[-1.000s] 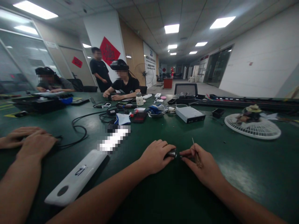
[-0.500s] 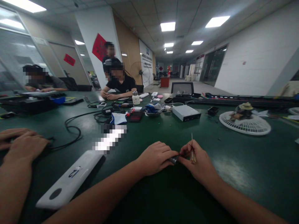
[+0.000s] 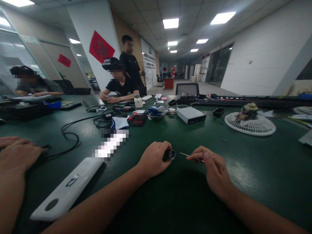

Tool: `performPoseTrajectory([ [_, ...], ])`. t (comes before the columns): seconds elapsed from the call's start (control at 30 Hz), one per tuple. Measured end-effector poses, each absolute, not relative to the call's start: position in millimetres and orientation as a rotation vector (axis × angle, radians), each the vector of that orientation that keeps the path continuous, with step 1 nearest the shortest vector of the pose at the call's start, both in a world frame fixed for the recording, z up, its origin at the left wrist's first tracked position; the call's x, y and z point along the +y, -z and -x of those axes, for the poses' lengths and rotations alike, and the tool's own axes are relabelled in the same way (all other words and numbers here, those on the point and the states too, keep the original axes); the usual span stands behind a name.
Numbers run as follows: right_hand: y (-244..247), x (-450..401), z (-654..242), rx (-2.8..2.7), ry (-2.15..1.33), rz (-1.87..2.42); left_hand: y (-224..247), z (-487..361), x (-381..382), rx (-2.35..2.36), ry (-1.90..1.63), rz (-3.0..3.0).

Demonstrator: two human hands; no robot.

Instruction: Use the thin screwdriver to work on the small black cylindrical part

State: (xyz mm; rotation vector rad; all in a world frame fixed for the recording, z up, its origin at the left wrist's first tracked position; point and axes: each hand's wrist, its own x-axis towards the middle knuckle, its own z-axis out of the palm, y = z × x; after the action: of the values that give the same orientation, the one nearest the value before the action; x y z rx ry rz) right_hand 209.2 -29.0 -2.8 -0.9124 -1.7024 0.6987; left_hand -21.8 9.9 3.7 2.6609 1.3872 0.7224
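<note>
My left hand [image 3: 156, 160] is closed around a small dark cylinder with a shiny metal rim [image 3: 171, 154]; its round end faces right and most of its body is hidden in my fingers. My right hand [image 3: 211, 164] grips a thin screwdriver [image 3: 184, 154], its handle largely covered by the fingers. The screwdriver's shaft points left toward the cylinder's end, with a small gap between them. Both hands are just above the green table [image 3: 170, 201].
A white device marked 12 [image 3: 70, 187] lies by my left forearm. Another person's hands [image 3: 21, 152] rest at far left near a black cable [image 3: 76, 138]. Farther back are a silver disc drive [image 3: 191, 114], a white fan grille [image 3: 251, 125] and a bottle [image 3: 137, 101].
My hands have moved apart. The cylinder has turned so its round end shows, and the screwdriver has swung from upright to pointing left. A person in the back now stands farther right.
</note>
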Motion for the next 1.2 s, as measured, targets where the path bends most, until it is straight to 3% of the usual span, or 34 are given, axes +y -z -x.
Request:
performPoseTrajectory([
  [1.2, 7.3, -27.6, -202.4, -1.725, -0.769, 1.151, -2.1, 23.0, 13.5, 1.18, -0.664, -2.882],
])
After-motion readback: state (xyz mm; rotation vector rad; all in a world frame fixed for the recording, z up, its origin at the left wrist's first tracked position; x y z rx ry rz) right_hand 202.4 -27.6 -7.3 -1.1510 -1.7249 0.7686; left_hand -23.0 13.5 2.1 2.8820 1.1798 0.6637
